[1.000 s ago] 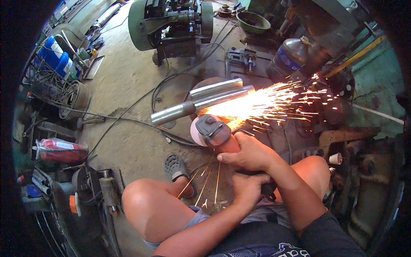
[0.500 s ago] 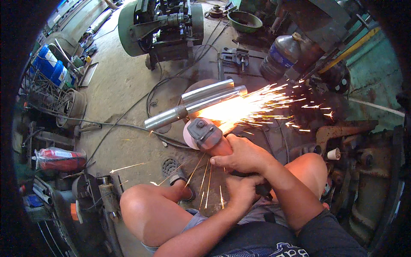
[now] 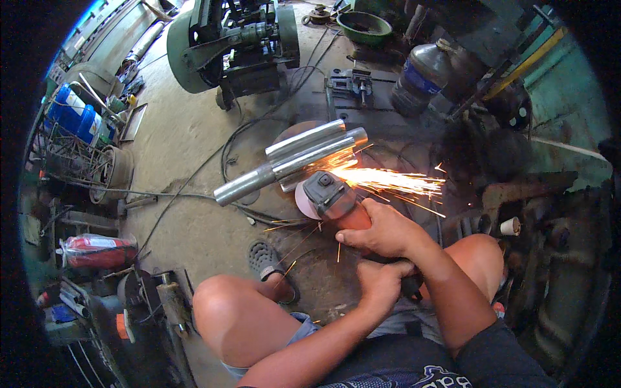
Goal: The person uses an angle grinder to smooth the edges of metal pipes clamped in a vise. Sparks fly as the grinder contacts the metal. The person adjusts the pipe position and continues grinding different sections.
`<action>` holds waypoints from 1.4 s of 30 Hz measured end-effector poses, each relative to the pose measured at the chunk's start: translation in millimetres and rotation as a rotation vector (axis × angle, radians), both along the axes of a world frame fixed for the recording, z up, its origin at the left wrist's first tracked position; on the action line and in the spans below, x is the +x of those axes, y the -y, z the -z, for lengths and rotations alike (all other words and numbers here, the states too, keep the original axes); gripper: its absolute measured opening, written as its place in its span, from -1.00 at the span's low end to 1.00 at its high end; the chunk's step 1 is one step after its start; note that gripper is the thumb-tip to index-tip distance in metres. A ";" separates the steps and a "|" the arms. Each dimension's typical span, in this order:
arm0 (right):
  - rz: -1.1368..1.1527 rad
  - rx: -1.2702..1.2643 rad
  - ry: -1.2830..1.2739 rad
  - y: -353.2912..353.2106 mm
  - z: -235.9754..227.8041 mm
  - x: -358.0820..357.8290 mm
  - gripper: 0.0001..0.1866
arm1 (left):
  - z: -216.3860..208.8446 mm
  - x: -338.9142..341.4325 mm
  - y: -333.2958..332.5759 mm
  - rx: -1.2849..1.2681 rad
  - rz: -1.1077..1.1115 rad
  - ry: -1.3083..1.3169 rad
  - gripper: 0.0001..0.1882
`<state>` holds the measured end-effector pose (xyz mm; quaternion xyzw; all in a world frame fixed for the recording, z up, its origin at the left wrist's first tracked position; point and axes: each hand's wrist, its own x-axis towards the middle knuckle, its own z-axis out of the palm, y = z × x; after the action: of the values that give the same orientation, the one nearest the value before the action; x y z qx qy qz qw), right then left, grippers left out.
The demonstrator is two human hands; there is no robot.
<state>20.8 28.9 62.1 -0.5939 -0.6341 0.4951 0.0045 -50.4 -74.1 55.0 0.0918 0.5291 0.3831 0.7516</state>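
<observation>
My right hand [image 3: 385, 229] is wrapped round the orange-red front body of an angle grinder [image 3: 346, 216]. Behind it, my left hand [image 3: 383, 284] grips the grinder's dark rear end, fingers partly hidden. The pale grinding disc [image 3: 307, 202] shows at the left of the grinder's dark head. Just beyond the head lies a shiny stepped steel shaft [image 3: 259, 180], beside a shorter steel bar [image 3: 304, 140]. Sparks [image 3: 394, 181] fly rightward from beside the head. The disc's contact point is hidden by the head and glare.
Past the steel lie black cables [image 3: 226, 145], a vise [image 3: 352, 84] and a big plastic bottle [image 3: 424, 74]. A green machine [image 3: 242, 55] stands farther off. Rusty metal parts [image 3: 537, 278] crowd my right; a red plastic-wrapped cylinder [image 3: 100, 251] lies at left. My shoe [image 3: 264, 258] is near the grinder.
The grinder and both hands have shifted right in view, and the disc sits farther along the shaft. The spark spray has shrunk, with fewer streaks near my legs. The whole view has shifted slightly.
</observation>
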 end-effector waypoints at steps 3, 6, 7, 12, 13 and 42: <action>0.026 -0.007 -0.014 -1.6 0.4 9.8 -0.13 | 4.1 15.3 -3.3 0.123 -0.124 0.028 -0.83; 0.048 0.002 -0.022 -3.1 -0.9 18.7 -0.15 | 11.9 23.6 -5.2 0.109 -0.109 0.061 -0.79; 0.055 0.011 -0.018 -3.4 -1.4 21.5 -0.15 | 13.6 25.0 -5.4 0.035 -0.049 0.064 -0.77; 0.090 0.015 -0.026 -5.1 -3.4 34.1 -0.16 | 15.9 38.1 -7.5 0.125 -0.096 -0.045 -0.65; 0.096 0.018 -0.024 -5.4 -3.6 36.3 -0.16 | 16.2 40.5 -8.6 0.167 -0.128 -0.070 -0.62; 0.213 0.058 -0.055 -7.9 6.1 71.5 -0.31 | 38.1 72.9 -16.1 0.170 0.043 -0.068 -0.75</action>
<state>92.3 36.9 56.0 -0.6436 -0.5812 0.4895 0.0915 22.5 -58.0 16.9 0.1795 0.5178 0.4069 0.7308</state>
